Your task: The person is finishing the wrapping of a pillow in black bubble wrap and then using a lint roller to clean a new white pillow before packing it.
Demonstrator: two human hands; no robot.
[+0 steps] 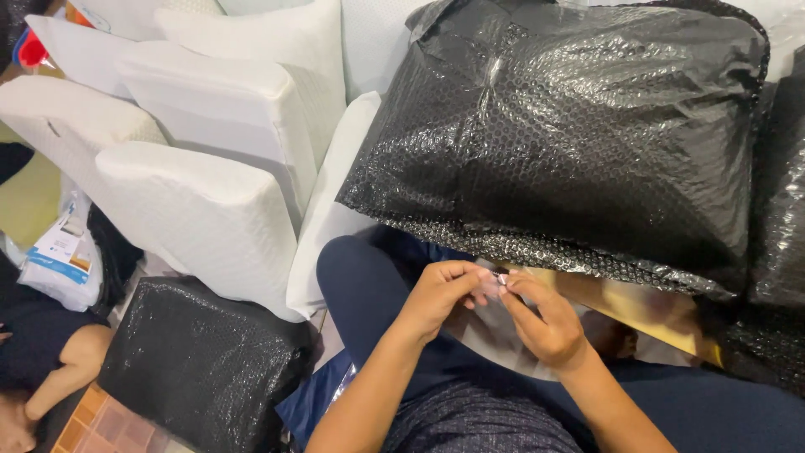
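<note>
Nearest the camera, the person's lap in dark blue trousers (369, 285) fills the lower middle, and above it the left hand (438, 295) and right hand (543, 320) meet, fingers (470, 275) of both pinched together on a small clear piece of tape (496, 282) held between the fingertips; exactly what the piece is cannot be told for sure at this size. Just behind the hands lies a gold-coloured strip (637, 304), partly covered by the lower edge of the large black bubble-wrapped bundle (562, 134) that leans over the lap and blocks whatever is behind it. To the lower left sits a smaller black bubble-wrapped parcel (201, 361) on the floor, with another person's arm (63, 369) beside it. Farther back on the left stand several white contoured foam pillows (210, 126), stacked close together and touching one another.
</note>
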